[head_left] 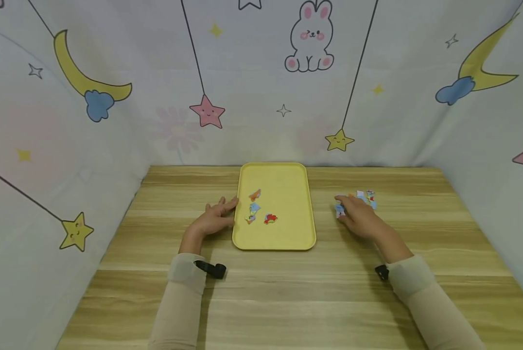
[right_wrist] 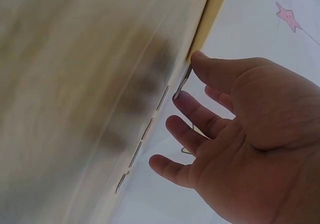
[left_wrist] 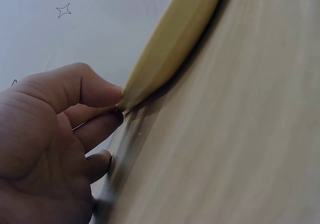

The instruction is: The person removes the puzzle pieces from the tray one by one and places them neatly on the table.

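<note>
My left hand (head_left: 213,218) is at the left side of the yellow tray (head_left: 289,194). In the left wrist view, its thumb and fingertips pinch the tray's rim (left_wrist: 170,44). On the tray's left half lie an orange puzzle piece (head_left: 254,195), light-blue pieces (head_left: 254,208) and a red piece (head_left: 270,218). Right of the tray, my right hand (head_left: 363,218) holds a blue-and-white puzzle piece (head_left: 339,210). The right wrist view shows this thin piece (right_wrist: 184,80) edge-on between thumb and index finger, with the other fingers spread.
More printed pieces (head_left: 371,198) lie on the wooden table (head_left: 287,301) just beyond the right hand, which partly covers them. A white cloth (head_left: 261,136) with stars, moons and a rabbit hangs behind the table and along both sides.
</note>
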`<act>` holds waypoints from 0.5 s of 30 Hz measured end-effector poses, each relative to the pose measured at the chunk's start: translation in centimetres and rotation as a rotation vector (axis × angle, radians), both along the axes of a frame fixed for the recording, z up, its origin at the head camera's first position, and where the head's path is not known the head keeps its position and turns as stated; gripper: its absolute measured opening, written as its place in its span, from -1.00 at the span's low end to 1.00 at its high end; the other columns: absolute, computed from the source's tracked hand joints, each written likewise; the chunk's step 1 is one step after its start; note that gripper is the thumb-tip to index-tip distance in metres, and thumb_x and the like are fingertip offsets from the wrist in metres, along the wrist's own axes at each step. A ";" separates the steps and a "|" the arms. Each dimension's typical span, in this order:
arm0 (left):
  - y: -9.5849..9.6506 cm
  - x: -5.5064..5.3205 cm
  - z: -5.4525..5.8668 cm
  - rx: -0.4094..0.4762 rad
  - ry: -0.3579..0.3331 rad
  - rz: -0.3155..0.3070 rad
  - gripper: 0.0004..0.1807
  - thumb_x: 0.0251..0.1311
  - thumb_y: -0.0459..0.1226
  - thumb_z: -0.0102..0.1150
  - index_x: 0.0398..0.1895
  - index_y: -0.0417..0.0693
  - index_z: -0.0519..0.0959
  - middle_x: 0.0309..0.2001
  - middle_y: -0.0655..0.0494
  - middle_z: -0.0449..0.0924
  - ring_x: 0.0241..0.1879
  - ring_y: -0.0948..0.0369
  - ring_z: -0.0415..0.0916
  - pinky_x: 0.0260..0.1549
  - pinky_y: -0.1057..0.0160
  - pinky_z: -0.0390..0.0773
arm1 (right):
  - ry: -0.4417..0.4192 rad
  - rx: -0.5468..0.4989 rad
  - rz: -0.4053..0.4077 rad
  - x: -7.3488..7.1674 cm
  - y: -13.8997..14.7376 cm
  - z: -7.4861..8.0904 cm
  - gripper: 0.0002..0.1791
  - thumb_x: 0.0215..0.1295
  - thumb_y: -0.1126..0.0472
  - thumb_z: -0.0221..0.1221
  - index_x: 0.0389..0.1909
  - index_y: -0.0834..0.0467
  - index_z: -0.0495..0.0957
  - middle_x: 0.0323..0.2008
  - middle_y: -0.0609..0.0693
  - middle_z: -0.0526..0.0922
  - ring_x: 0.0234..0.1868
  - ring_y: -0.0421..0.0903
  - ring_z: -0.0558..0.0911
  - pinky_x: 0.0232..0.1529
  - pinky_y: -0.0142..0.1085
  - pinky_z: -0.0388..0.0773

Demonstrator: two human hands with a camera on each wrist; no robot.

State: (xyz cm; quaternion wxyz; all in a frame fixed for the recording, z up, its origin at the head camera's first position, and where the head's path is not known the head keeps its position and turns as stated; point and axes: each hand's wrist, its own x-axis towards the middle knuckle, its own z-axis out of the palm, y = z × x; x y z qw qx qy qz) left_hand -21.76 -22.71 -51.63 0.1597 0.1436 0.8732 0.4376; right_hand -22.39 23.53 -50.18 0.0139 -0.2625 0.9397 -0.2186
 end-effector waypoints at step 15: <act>0.0 0.2 0.3 0.012 -0.007 0.001 -0.17 0.34 -0.33 0.16 0.66 -0.20 0.12 0.67 -0.11 -0.01 0.68 -0.11 -0.46 0.48 -0.22 -0.75 | -0.027 -0.029 -0.016 0.1 -0.2 0.2 -0.33 0.44 0.30 0.28 0.49 0.38 0.31 0.34 0.46 0.41 0.35 0.50 0.39 0.31 0.41 0.35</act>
